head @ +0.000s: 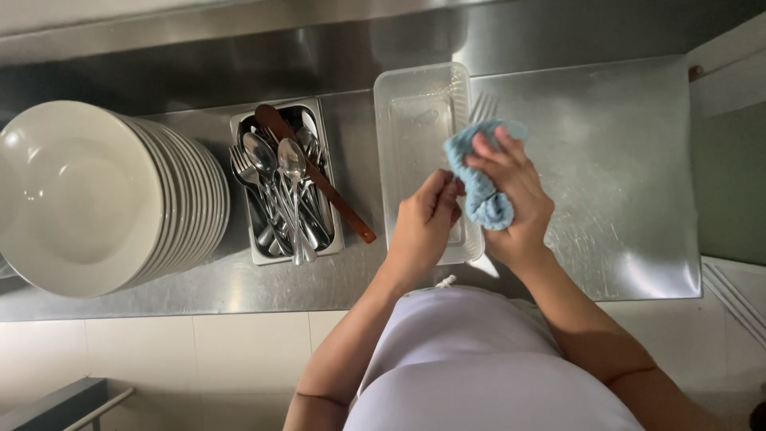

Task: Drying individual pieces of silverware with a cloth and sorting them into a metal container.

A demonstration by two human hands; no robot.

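My right hand (pixel 515 199) grips a light blue cloth (pixel 483 191) wrapped around a metal fork (pixel 484 104), whose tines stick out above the cloth. My left hand (pixel 427 219) pinches the fork's handle end just left of the cloth. Both hands hover over a clear plastic rectangular container (pixel 415 120) standing on the steel counter (pixel 614 175).
A steel cutlery bin (pixel 319 108) holds several spoons and forks (pixel 279 175) and a wooden-handled utensil (pixel 319 175). A tall tilted stack of white plates (pixel 96 199) lies at the left. A steel backsplash runs behind; a tiled front is below the counter.
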